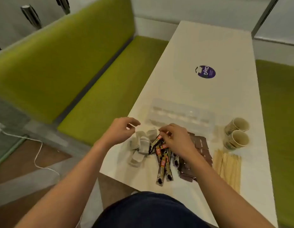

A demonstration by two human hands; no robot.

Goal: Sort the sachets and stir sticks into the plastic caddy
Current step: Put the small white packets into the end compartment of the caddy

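Note:
A clear plastic caddy (180, 112) with several compartments stands on the white table (208, 51). In front of it lie a pile of grey-white tea bags (139, 148), black coffee stick sachets (164, 163), brown sachets (201, 145) and wooden stir sticks (228, 168). My right hand (176, 139) is over the coffee sticks, fingers curled and pinching the top end of one. My left hand (121, 130) hovers above the tea bags with loosely curled fingers, holding nothing.
Two paper cups (236, 132) stand right of the caddy. A round purple sticker (205, 71) is on the table farther back. Green bench seats (100, 96) flank the table. A white cable (39, 155) runs on the floor at left.

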